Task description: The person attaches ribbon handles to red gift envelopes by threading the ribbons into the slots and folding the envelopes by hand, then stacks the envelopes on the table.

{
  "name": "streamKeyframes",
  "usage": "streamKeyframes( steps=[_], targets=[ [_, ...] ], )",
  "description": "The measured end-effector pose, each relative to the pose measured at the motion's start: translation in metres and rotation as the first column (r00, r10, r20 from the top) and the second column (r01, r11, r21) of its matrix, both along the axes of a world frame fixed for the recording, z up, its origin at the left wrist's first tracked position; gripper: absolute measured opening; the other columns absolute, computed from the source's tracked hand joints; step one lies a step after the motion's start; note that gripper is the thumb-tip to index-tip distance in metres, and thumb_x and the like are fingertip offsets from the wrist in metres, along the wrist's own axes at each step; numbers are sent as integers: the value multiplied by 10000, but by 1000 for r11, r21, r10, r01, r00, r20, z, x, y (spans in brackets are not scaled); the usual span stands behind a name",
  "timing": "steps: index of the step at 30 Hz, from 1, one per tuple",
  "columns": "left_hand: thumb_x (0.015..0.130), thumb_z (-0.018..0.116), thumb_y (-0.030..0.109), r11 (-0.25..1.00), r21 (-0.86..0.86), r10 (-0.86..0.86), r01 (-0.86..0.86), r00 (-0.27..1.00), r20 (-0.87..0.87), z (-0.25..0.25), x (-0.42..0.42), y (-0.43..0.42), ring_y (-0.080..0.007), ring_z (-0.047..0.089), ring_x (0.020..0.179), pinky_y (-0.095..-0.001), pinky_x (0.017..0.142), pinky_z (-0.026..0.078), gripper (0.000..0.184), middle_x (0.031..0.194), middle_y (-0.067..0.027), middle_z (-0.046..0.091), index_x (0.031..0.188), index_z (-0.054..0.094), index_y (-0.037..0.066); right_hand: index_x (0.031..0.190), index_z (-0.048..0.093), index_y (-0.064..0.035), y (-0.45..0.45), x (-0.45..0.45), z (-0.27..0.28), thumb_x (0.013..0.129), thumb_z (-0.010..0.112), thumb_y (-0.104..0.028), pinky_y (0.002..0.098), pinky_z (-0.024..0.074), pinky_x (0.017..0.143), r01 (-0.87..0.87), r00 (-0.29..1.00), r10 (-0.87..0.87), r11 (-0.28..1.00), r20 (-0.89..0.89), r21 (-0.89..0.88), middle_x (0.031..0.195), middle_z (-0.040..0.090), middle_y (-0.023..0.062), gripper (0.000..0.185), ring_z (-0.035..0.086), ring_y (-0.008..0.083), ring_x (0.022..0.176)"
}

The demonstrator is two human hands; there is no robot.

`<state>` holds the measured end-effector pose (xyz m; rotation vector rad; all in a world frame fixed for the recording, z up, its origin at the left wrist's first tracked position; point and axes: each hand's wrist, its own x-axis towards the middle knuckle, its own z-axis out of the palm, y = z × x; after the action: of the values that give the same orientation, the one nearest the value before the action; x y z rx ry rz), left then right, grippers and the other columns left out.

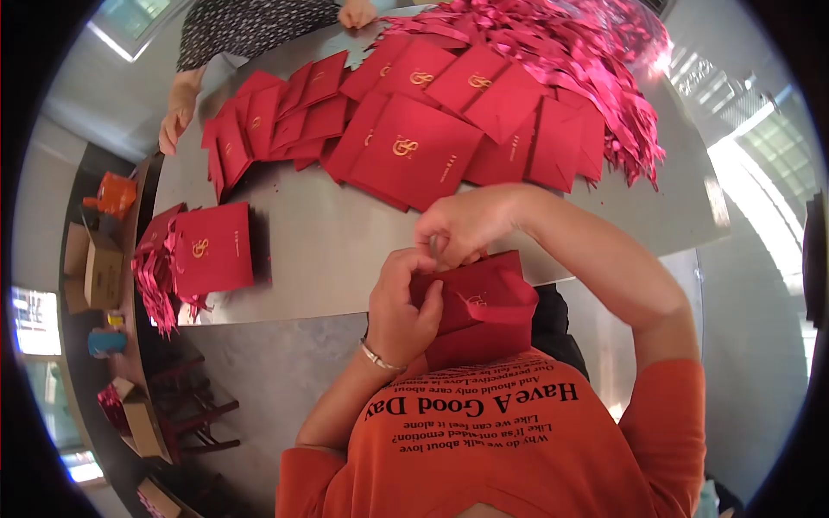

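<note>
Close to my body, at the table's front edge, a red paper bag (484, 319) with a gold print is held upright, its opening facing up. My left hand (406, 302) is closed on the bag's left upper edge, thumb on the near side. My right hand (466, 226) has its fingers bent together at the same edge, over the bag's opening. What those fingertips hold is hidden. A pink ribbon strip lies across the bag's front. Beyond my hands, a flat red bag (410, 151) with a gold logo lies on top of others.
Rows of red bags (311, 121) cover the far side of the grey table (319, 233). Pink ribbons (561, 52) are heaped at the back right. A small stack of bags (211, 246) with ribbons sits front left. A person (250, 30) stands across the table, hands near its far edge.
</note>
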<state>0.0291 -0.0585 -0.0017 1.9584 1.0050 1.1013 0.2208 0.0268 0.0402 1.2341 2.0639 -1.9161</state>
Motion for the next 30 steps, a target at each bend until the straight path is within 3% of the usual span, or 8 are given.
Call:
streamKeyframes(
  steps=[1, 7, 9, 11, 17, 21, 27, 30],
  targets=[
    [744, 661, -59, 1000, -3, -29, 29, 1000, -8, 0, 0, -2, -283, 637, 874, -352, 772, 518, 295, 1007, -145, 608, 1005, 550, 22, 997, 597, -24, 2, -1, 0, 823, 672, -130, 263, 434, 536, -98, 995, 97, 992, -20, -80, 712, 585, -4, 216, 537, 85, 608],
    [758, 658, -86, 996, 66, -51, 56, 996, -71, 2, -9, 1, -242, 638, 854, -307, 756, 516, 279, 990, -130, 623, 995, 557, 19, 940, 608, -55, 3, -8, -28, 719, 677, -97, 241, 377, 458, 47, 992, -78, 962, -104, -271, 676, 569, -15, 235, 522, 83, 556],
    [780, 648, -105, 973, -185, -100, 139, 974, 205, -7, -11, 3, -167, 627, 860, -264, 742, 507, 253, 979, -91, 633, 987, 563, 13, 923, 615, -62, -1, -10, -30, 706, 667, -87, 236, 368, 448, 104, 987, -136, 946, -86, -307, 677, 574, -12, 225, 521, 81, 551],
    [789, 644, -108, 954, -259, -83, 151, 963, 255, -6, -8, 1, -140, 616, 866, -250, 743, 501, 241, 977, -74, 634, 983, 564, 9, 899, 621, -65, -10, -14, -21, 697, 672, -89, 239, 368, 445, 311, 943, -329, 923, -47, -226, 673, 583, -5, 210, 506, 80, 535],
    [771, 659, -99, 970, -205, -95, 130, 980, 173, -6, -8, 6, -171, 631, 861, -269, 764, 507, 248, 969, -91, 641, 971, 570, 17, 941, 624, -66, 0, -1, -27, 707, 694, -113, 238, 383, 463, 36, 982, -96, 940, -164, -338, 684, 587, -8, 248, 514, 81, 553],
    [737, 677, -89, 993, -61, -94, 98, 993, 66, -3, -6, 5, -241, 645, 848, -311, 771, 518, 264, 950, -124, 642, 951, 576, 28, 961, 621, -53, -2, -1, -16, 716, 700, -115, 233, 384, 476, 64, 991, -99, 939, -88, -339, 700, 591, -10, 265, 524, 83, 570],
    [725, 676, -103, 997, 16, -71, 71, 997, 2, 5, -7, 3, -226, 646, 856, -300, 762, 517, 263, 933, -122, 643, 932, 576, 24, 978, 605, -27, 3, -9, -38, 702, 707, -69, 233, 393, 490, 19, 979, -98, 919, -180, -394, 745, 617, 2, 298, 542, 88, 596],
    [760, 656, -123, 981, -175, -68, 89, 990, 122, -4, -11, 5, -167, 636, 859, -265, 754, 514, 257, 947, -105, 636, 950, 554, 16, 984, 594, -5, -6, -12, -27, 686, 696, -34, 248, 421, 509, 124, 973, -182, 931, -143, -343, 757, 634, 26, 317, 574, 106, 626]
  ],
)
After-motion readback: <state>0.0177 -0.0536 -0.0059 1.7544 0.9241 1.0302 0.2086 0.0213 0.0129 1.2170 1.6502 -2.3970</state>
